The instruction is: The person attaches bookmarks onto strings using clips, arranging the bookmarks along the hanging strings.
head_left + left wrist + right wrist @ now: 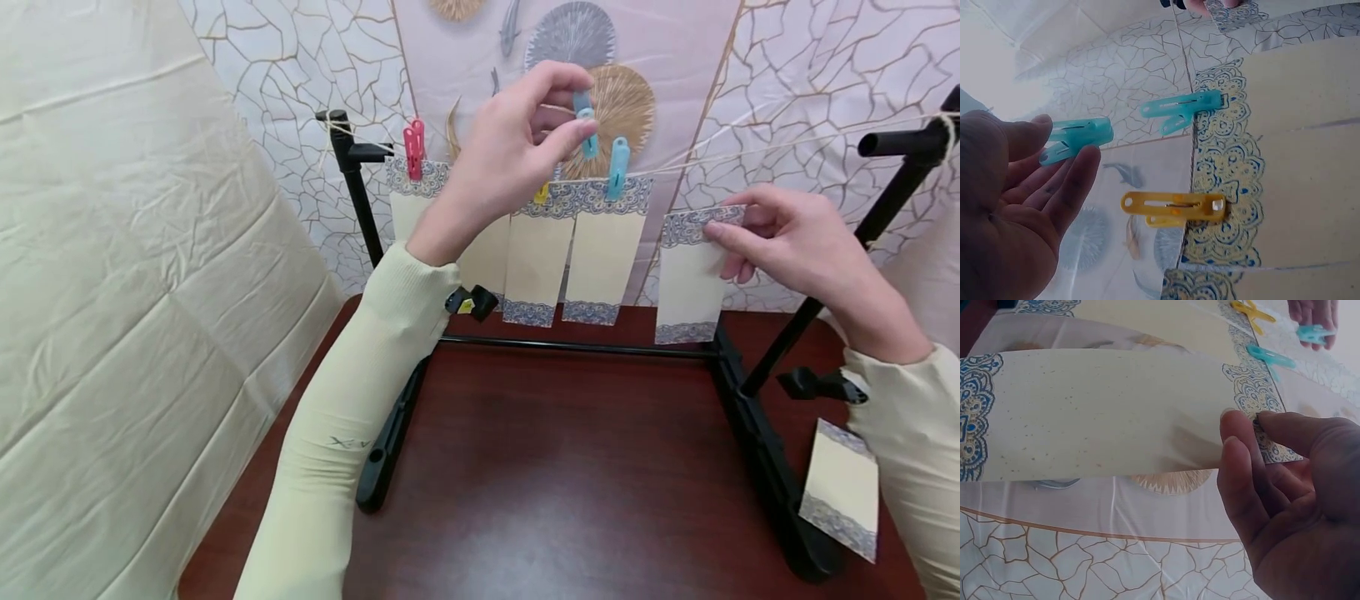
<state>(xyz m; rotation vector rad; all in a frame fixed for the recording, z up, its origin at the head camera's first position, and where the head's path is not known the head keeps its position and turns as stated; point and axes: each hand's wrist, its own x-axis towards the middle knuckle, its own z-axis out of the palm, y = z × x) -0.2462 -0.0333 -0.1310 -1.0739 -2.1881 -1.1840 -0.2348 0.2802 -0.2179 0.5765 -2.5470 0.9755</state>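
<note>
My left hand point(517, 137) is raised at the string and pinches a light blue clothespin point(1082, 134) between thumb and fingers. Held by its patterned top end, a cream card point(688, 287) with blue lace-like borders hangs from my right hand point(802, 242), right of the other cards. Its top edge is below the string point(1182, 47). A second blue clothespin point(618, 169) clips the rightmost hung card point(606, 254) to the string. To its left, a yellow clothespin point(1175, 205) grips another card point(536, 258). My left forearm partly hides the cards farther left.
A black stand point(765, 475) carries the string across a dark red-brown table point(570, 467). Red clothespins point(414, 150) hold the leftmost card. Another bordered card point(842, 492) lies at the right, over the stand's foot. Patterned cloth point(300, 75) hangs behind.
</note>
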